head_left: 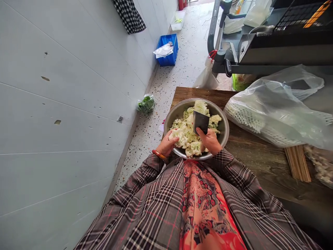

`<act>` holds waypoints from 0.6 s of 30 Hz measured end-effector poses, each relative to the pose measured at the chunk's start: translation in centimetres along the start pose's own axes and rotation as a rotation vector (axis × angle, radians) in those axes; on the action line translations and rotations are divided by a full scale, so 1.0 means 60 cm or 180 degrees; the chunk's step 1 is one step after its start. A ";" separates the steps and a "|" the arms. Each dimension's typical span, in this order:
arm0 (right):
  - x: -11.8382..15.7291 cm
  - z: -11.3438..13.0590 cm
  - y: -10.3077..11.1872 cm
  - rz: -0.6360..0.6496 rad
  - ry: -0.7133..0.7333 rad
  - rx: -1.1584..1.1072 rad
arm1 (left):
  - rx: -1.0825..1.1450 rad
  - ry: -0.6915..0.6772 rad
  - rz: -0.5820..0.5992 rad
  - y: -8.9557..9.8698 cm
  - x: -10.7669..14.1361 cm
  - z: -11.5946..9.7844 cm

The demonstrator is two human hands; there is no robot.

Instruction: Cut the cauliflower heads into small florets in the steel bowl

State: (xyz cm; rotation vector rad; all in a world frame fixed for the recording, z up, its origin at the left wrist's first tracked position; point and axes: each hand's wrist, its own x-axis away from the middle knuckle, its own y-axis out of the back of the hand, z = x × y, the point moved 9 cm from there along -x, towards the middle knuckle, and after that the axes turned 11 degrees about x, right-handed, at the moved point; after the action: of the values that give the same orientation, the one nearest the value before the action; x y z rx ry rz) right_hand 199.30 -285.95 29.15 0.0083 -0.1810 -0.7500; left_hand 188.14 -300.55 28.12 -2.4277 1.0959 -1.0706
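A wide steel bowl (225, 133) full of cauliflower pieces (201, 107) stands at the corner of the wooden table, close to my body. Over its left side, my left hand (168, 144) grips a cauliflower piece (179, 137), thumb on top. My right hand (210, 140) is closed on a cleaver (201, 121) with a dark, broad blade, its thumb lying against the blade's lower edge. The blade is held above the cauliflower in the middle of the bowl. The cleaver's handle is hidden in my palm.
To the right, a clear plastic bag (275, 107) with white foam netting lies on the wooden table (249, 158). Wooden slats (298, 163) are near it. Bagged greens (146, 104) and a blue crate (168, 60) stand on the floor by the white wall. A metal cart (223, 55) is ahead right.
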 end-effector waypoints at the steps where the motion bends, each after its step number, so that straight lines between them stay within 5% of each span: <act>1: 0.006 0.001 0.000 0.0020 0.0052 0.0093 | -0.0072 -0.0021 -0.0103 0.004 0.001 -0.003; 5: 0.041 0.037 -0.010 0.0091 0.0651 0.0686 | -0.0356 -0.0125 -0.0218 0.004 0.007 -0.004; 10: 0.077 0.088 -0.044 0.0449 0.1396 0.1020 | -0.0541 -0.0378 0.0139 -0.021 0.011 -0.006; 18: 0.102 0.110 -0.042 0.0461 0.1750 0.1351 | -0.1042 -0.0776 0.0133 -0.040 0.034 -0.034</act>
State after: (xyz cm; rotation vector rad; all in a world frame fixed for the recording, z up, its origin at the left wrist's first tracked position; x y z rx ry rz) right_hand 200.91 -291.56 36.47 0.5932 0.1859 -0.5303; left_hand 188.85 -300.30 31.77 -2.6784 1.3140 -0.5975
